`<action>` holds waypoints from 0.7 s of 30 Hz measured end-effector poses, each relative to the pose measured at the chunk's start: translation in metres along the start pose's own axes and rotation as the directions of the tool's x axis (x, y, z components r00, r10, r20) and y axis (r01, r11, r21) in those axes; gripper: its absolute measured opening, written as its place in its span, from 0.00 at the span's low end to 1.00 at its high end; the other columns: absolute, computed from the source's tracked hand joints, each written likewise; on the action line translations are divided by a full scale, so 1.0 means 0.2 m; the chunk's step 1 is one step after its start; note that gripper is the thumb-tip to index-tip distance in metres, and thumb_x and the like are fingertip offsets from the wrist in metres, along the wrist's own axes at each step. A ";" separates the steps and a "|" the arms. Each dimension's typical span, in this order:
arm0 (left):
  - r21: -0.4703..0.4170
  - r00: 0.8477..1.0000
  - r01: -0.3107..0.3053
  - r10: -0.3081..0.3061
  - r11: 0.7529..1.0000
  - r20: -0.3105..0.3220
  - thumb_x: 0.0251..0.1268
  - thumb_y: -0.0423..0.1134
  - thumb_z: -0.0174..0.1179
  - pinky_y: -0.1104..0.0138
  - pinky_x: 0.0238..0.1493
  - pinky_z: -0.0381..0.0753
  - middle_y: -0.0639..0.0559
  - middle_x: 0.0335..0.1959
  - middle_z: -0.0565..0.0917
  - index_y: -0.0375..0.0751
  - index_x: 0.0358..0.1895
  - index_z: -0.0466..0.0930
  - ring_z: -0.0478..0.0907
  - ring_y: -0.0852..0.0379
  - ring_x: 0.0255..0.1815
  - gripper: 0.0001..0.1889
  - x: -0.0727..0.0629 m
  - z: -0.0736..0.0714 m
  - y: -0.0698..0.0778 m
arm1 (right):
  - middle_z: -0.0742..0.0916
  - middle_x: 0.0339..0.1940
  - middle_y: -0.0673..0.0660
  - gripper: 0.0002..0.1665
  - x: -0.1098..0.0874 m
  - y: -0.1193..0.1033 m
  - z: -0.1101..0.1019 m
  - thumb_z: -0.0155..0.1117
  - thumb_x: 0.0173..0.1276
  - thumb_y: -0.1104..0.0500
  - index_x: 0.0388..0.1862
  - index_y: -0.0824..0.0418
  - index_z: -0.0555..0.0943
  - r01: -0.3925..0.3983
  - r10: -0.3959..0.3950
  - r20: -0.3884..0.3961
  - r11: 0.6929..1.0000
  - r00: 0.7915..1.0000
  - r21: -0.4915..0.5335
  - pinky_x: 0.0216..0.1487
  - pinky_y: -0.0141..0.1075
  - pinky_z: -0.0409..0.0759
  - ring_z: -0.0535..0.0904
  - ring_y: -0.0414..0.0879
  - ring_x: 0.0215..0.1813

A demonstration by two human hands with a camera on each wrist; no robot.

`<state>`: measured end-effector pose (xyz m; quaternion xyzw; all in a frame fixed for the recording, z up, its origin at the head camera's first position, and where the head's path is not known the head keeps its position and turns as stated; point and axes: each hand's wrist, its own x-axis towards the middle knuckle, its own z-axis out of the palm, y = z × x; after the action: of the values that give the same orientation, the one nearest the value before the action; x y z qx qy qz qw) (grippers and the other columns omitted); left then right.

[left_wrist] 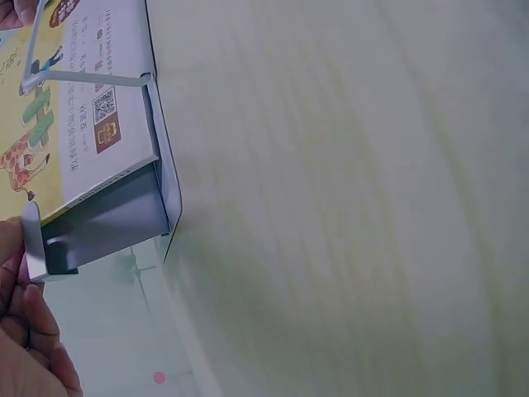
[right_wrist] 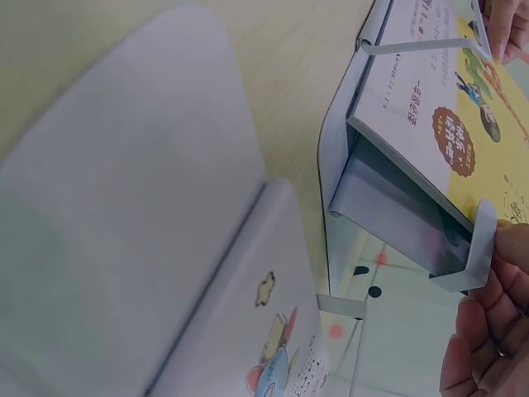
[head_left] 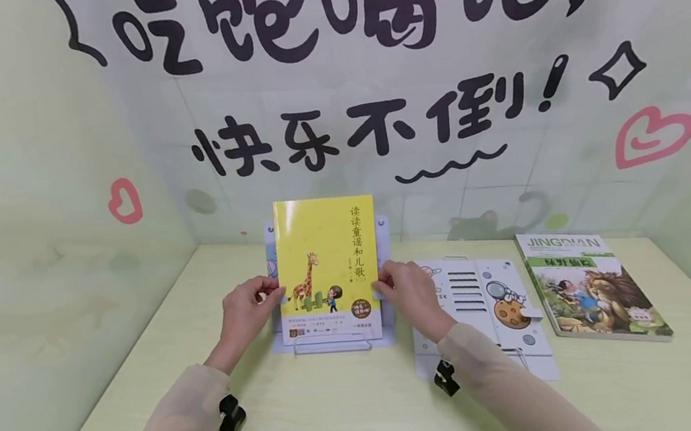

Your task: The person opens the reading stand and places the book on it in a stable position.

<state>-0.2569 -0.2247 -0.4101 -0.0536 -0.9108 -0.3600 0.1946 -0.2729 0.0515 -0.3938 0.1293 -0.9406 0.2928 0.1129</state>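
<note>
A yellow book point(head_left: 328, 261) with a giraffe and a child on its cover stands leaned back on a pale book stand point(head_left: 383, 232). A clear wire holder point(head_left: 333, 345) crosses the front of its lower edge. At the book's left side, my left hand point(head_left: 250, 315) pinches a bent side tab point(left_wrist: 35, 244) of the stand between thumb and fingers. The matching tab point(right_wrist: 475, 252) on the other side is pinched by my right hand point(head_left: 413, 292). Both tabs hook around toward the cover's edges. The stand's back panel is mostly hidden behind the book.
A second book stand point(head_left: 462, 302), printed with an astronaut and slotted, lies flat to the right, partly under my right forearm. Beyond it lies another book point(head_left: 593, 285) with a lion on its cover. A printed backdrop point(head_left: 328, 86) rises behind the table point(head_left: 340, 420).
</note>
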 end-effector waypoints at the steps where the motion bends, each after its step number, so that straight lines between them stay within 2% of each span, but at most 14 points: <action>1: -0.001 1.000 0.002 -0.002 1.000 0.001 0.60 0.39 0.63 0.66 0.35 0.68 0.49 0.32 0.83 0.38 0.38 0.83 0.71 0.54 0.32 0.08 0.00 0.00 0.00 | 0.82 0.22 0.46 0.06 0.00 0.00 0.00 0.68 0.60 0.56 0.26 0.54 0.80 0.001 -0.001 0.000 1.000 1.000 0.006 0.30 0.31 0.69 0.71 0.42 0.28; 13: -0.014 0.999 0.029 -0.028 0.999 0.019 0.62 0.40 0.62 0.66 0.37 0.70 0.48 0.35 0.84 0.38 0.42 0.82 0.72 0.54 0.34 0.10 0.00 0.01 -0.01 | 0.81 0.26 0.48 0.05 -0.02 0.02 0.00 0.68 0.60 0.58 0.28 0.56 0.81 0.005 -0.002 -0.027 0.993 1.000 0.116 0.35 0.33 0.71 0.71 0.42 0.31; 17: -0.028 1.000 0.020 -0.021 0.999 -0.004 0.62 0.40 0.62 0.67 0.37 0.70 0.46 0.37 0.84 0.37 0.44 0.80 0.72 0.54 0.35 0.12 0.00 0.01 -0.01 | 0.82 0.26 0.48 0.04 -0.02 0.03 -0.03 0.67 0.61 0.58 0.29 0.57 0.82 -0.009 0.012 -0.022 0.990 1.000 0.144 0.32 0.31 0.72 0.72 0.42 0.30; 21: -0.070 0.998 0.005 -0.009 0.998 -0.059 0.63 0.39 0.61 0.69 0.36 0.68 0.44 0.40 0.83 0.35 0.47 0.78 0.70 0.54 0.34 0.14 0.00 0.00 0.01 | 0.81 0.25 0.49 0.04 -0.03 0.05 -0.07 0.66 0.62 0.59 0.30 0.58 0.82 -0.014 0.020 -0.036 0.987 0.999 0.162 0.28 0.30 0.72 0.72 0.41 0.27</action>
<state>-0.2557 -0.2229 -0.4083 -0.0465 -0.8918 -0.3936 0.2184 -0.2690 0.0687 -0.3906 0.1247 -0.9125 0.3715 0.1170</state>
